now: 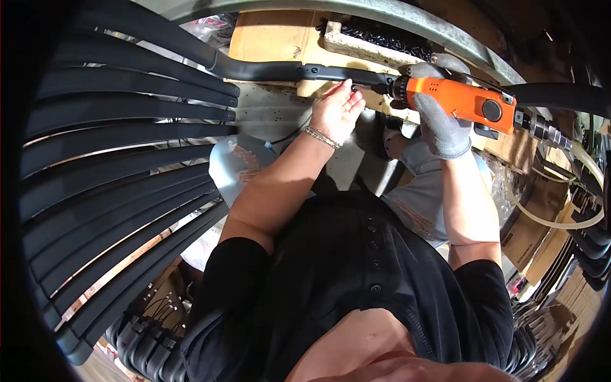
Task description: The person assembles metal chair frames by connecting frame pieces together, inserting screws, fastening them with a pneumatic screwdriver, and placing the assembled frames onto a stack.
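Note:
My right hand (439, 127), in a grey glove, is wrapped round an orange air-powered screwdriver (463, 105). The tool lies level, its black nose pointing left. My bare left hand (336, 111), with a bracelet at the wrist, has its fingers curled near the tool's tip. Thumb and fingertips are drawn together around something small and dark that I cannot make out. Just beyond the fingertips runs a black bent tube (270, 70) with small holes and dark fittings along it. Its right end passes close to the driver's nose.
An open tray (347, 41) of small black parts stands beyond the tube, by cardboard (264, 35). Several black padded tubes (127, 137) line the left side. A curved metal rail (439, 25) crosses the far side. A pale hose (554, 225) loops from the tool at right, near stacked cardboard (531, 239).

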Available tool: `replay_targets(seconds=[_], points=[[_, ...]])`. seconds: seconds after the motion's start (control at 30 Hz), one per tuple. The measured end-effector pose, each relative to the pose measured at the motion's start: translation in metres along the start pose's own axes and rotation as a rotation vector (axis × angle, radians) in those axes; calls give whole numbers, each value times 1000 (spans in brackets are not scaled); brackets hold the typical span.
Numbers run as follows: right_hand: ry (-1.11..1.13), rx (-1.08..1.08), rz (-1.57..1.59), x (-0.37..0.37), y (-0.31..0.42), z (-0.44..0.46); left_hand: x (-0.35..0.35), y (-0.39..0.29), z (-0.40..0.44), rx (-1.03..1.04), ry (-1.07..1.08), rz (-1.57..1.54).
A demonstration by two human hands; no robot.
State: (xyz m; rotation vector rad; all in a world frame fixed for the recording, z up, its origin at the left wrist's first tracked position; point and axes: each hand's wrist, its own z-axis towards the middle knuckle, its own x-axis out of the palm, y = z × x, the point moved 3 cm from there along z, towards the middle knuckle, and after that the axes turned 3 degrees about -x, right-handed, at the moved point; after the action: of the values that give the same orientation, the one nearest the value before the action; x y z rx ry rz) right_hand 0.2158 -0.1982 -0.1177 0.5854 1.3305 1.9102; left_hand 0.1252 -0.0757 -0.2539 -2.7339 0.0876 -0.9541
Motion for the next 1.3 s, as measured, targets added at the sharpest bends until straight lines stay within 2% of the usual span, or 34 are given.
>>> replay_targets(seconds=[0.13, 0.27, 0.4, 0.53, 0.6, 0.67, 0.77, 0.93, 1.03, 1.17, 1.3], points=[[-40, 244, 15, -4, -6, -5, -1, 5, 7, -23, -17, -29], [-56, 81, -102, -20, -15, -6, 2, 13, 18, -57, -8, -5], [176, -50, -459, -30, -20, -7, 8, 18, 26, -93, 38, -10], [-69, 89, -326, -30, -21, -10, 11, 23, 32, -109, 59, -10], [-123, 133, -72, -34, -28, -12, 13, 27, 39, -95, 56, -2], [-152, 156, 54, -35, -29, -12, 16, 30, 46, -90, 54, 2], [-160, 55, 147, -28, -20, -10, 24, 31, 54, -90, 73, 12], [-241, 142, 56, -45, -37, -13, 33, 47, 56, -128, 82, 70], [-371, 269, -63, -55, -56, -20, 31, 68, 59, -139, 53, 37], [-296, 391, -228, -58, -67, -24, 29, 76, 66, -149, 26, 20], [-295, 329, -174, -55, -72, -22, 30, 76, 66, -117, -15, 28]])
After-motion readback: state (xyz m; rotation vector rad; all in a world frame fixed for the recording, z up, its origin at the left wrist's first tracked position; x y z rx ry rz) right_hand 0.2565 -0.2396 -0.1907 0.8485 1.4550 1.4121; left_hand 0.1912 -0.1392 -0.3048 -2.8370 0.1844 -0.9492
